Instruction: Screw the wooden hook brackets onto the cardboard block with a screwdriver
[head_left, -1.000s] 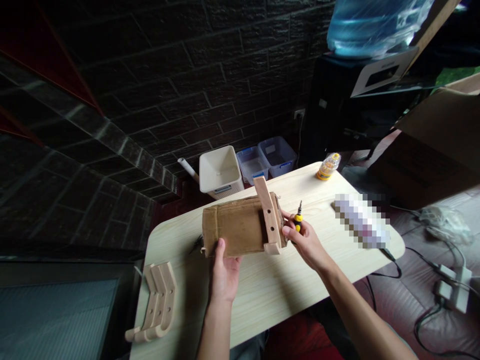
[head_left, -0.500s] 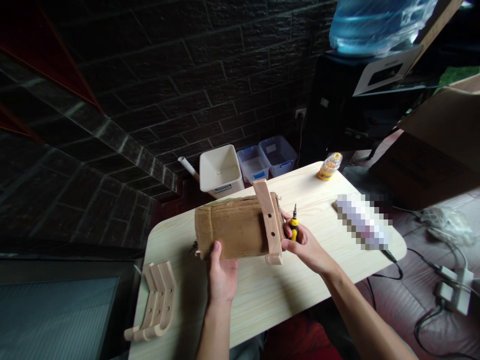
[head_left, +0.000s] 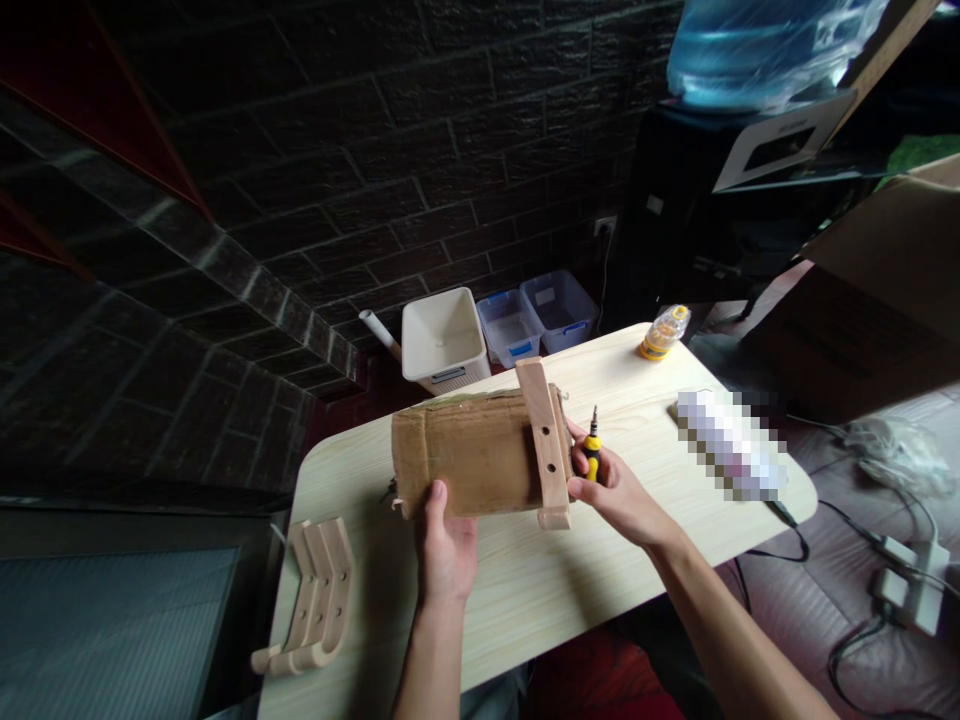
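Left hand (head_left: pixel 448 550) holds 1 brown cardboard box (head_left: pixel 480 455) | right hand (head_left: pixel 621 498), 1 yellow-black screwdriver (head_left: pixel 592 450) | worktop (head_left: pixel 517 620), 3 curved pale-wood hooks (head_left: pixel 322 600) | 1 matching hook (head_left: pixel 543 405) across box, foot lower than before

I seem to be in a home. Around me are a big water jug (head_left: pixel 765 55), 3 bins (head_left: pixel 510 325) and brick walls (head_left: pixel 420 150).

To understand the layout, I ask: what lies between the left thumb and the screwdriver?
In the head view: the cardboard packet, the two-holed wooden piece across it, then fingers of the right hand.
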